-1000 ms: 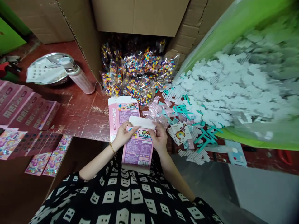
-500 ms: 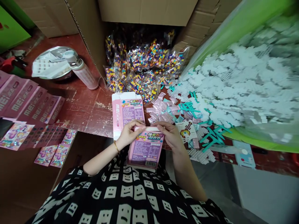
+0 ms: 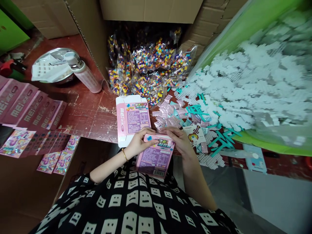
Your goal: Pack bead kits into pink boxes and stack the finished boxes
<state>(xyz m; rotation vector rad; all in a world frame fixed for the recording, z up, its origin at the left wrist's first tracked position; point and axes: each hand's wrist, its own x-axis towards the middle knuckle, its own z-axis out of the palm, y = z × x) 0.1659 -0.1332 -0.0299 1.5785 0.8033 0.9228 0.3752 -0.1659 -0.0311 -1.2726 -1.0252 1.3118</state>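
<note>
A pink and purple cardboard box (image 3: 155, 160) is held upright against my lap, its printed back towards me. My left hand (image 3: 144, 141) grips its top left corner, thumb across the front and fingers behind the top edge. At the top right, my right hand (image 3: 177, 140) is closed round the other corner, fingertips on the upper edge. The top flap is mostly hidden by my fingers. Just beyond, a flattened box (image 3: 136, 117) of the same print lies on the red table (image 3: 90, 113).
Bags of coloured beads (image 3: 148, 84) fill an open carton ahead. Small pink sachets (image 3: 168, 112), teal sticks (image 3: 223, 141) and a pattern card (image 3: 194, 136) lie to the right, beside a heap of white pegboards (image 3: 243, 87). Pink boxes (image 3: 29, 104), a bottle (image 3: 84, 74) and a metal colander (image 3: 65, 78) stand left.
Both hands have shifted on the box's top edge. My left thumb now lies across its front, the right fingers have come inward, and the box has tilted slightly to the right.
</note>
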